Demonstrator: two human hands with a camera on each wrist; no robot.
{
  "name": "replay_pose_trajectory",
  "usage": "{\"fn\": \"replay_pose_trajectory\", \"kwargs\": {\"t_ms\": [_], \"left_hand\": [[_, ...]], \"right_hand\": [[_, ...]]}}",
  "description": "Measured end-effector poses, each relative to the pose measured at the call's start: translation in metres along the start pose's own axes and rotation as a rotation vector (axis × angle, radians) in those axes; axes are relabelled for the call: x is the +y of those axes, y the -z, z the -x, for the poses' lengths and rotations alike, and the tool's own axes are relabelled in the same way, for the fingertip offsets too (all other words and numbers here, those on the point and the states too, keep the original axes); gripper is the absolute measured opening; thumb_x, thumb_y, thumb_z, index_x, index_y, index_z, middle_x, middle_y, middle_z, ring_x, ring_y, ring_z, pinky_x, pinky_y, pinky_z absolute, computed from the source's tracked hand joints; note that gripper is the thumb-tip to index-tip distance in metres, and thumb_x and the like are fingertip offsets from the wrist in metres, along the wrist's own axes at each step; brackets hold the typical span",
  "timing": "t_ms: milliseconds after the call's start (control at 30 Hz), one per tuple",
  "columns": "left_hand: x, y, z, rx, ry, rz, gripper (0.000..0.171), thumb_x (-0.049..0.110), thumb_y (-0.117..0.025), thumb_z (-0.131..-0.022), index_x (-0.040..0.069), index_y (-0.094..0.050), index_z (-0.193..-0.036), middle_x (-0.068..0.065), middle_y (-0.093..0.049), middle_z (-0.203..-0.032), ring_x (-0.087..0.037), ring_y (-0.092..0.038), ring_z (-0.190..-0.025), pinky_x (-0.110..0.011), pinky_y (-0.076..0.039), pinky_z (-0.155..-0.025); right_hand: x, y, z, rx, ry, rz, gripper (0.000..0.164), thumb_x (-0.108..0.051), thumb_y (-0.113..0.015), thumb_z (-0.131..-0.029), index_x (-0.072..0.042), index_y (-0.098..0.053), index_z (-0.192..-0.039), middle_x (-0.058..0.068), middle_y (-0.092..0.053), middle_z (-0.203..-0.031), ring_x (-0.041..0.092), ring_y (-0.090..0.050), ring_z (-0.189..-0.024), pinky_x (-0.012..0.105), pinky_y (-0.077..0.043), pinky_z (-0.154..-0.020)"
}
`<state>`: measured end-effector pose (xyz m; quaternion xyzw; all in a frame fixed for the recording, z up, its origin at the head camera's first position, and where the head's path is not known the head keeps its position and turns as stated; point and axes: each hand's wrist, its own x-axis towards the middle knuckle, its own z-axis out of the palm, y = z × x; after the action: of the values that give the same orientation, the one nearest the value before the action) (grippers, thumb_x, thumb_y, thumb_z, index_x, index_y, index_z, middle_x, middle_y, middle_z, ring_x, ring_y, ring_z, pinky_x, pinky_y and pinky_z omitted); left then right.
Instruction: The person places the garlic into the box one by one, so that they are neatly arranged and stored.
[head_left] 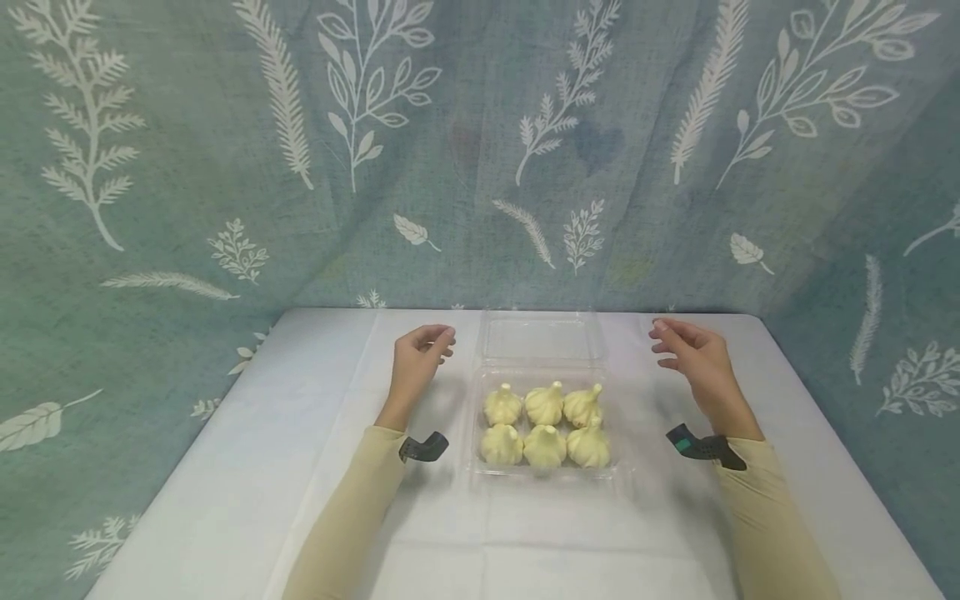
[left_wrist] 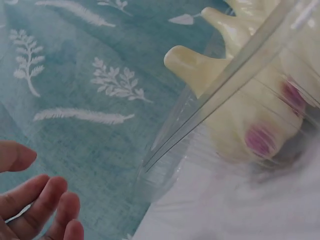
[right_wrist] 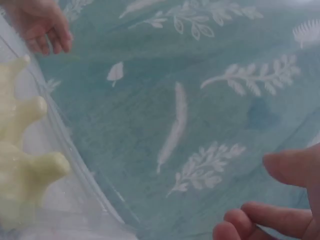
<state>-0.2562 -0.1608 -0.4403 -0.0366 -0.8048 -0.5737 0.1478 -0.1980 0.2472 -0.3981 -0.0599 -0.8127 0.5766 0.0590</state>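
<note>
Between the two hands, a clear plastic clamshell box (head_left: 480, 454) lies with its lid (head_left: 540, 340) tipped back toward the far edge. Garlic bulbs (head_left: 545, 447) fill it in two rows, several in all; purple patches show on one garlic bulb (left_wrist: 220, 120) in the left wrist view. To the left of the lid my left hand (head_left: 422, 354) hovers with loosely curled fingers, holding nothing. My right hand (head_left: 693, 350) is on the other side, apart from the box, its thumb and fingers relaxed and nothing between them.
A white cloth covers the table (head_left: 315, 375). Behind it and along both sides hangs a blue-green curtain (head_left: 480, 167) printed with white leaves. Dark straps (head_left: 425, 447) sit on both wrists.
</note>
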Motion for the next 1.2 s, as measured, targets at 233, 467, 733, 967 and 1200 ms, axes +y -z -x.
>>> {"fn": "replay_pose_trajectory", "kwargs": {"t_ms": [233, 467, 733, 967, 1200], "left_hand": [[-0.009, -0.008, -0.004, 0.024, 0.193, 0.046, 0.037, 0.034, -0.071, -0.098, 0.002, -0.075, -0.113, -0.016, -0.078, -0.1, -0.008, -0.069, -0.071, -0.023, -0.061, -0.068], [-0.02, -0.013, -0.008, -0.063, 0.367, -0.003, 0.042, 0.042, -0.072, -0.095, 0.005, -0.076, -0.114, -0.007, -0.077, -0.093, -0.012, -0.067, -0.075, -0.023, -0.055, -0.066], [-0.026, -0.019, -0.007, -0.162, 0.454, 0.064, 0.045, 0.042, -0.075, -0.093, 0.002, -0.075, -0.114, 0.002, -0.07, -0.082, -0.011, -0.06, -0.069, -0.025, -0.052, -0.062], [-0.025, -0.025, -0.006, -0.208, 0.446, 0.097, 0.045, 0.038, -0.075, -0.093, -0.001, -0.074, -0.115, 0.003, -0.068, -0.078, -0.008, -0.056, -0.062, -0.024, -0.049, -0.059], [-0.028, -0.026, -0.004, -0.237, 0.437, 0.039, 0.045, 0.042, -0.075, -0.094, 0.005, -0.074, -0.119, -0.003, -0.073, -0.093, -0.011, -0.061, -0.071, -0.024, -0.052, -0.063]], "right_hand": [[0.021, -0.021, -0.019, -0.03, -0.192, -0.087, 0.069, -0.054, -0.061, -0.1, -0.005, -0.053, -0.149, 0.015, -0.059, -0.14, 0.016, -0.062, -0.111, 0.018, -0.056, -0.088], [0.039, -0.034, -0.025, -0.127, -0.245, -0.08, 0.07, -0.051, -0.063, -0.1, 0.001, -0.054, -0.146, 0.018, -0.064, -0.138, 0.019, -0.065, -0.112, 0.024, -0.058, -0.091], [0.042, -0.042, -0.027, -0.171, -0.243, -0.071, 0.067, -0.043, -0.064, -0.101, 0.006, -0.054, -0.144, 0.015, -0.07, -0.129, 0.018, -0.065, -0.108, 0.021, -0.058, -0.083], [0.043, -0.048, -0.032, -0.194, -0.258, -0.049, 0.064, -0.043, -0.064, -0.101, 0.006, -0.056, -0.142, 0.022, -0.066, -0.136, 0.021, -0.066, -0.11, 0.022, -0.058, -0.081], [0.041, -0.053, -0.034, -0.218, -0.244, -0.01, 0.062, -0.042, -0.063, -0.102, 0.006, -0.057, -0.141, 0.023, -0.066, -0.136, 0.024, -0.065, -0.112, 0.022, -0.058, -0.082]]}}
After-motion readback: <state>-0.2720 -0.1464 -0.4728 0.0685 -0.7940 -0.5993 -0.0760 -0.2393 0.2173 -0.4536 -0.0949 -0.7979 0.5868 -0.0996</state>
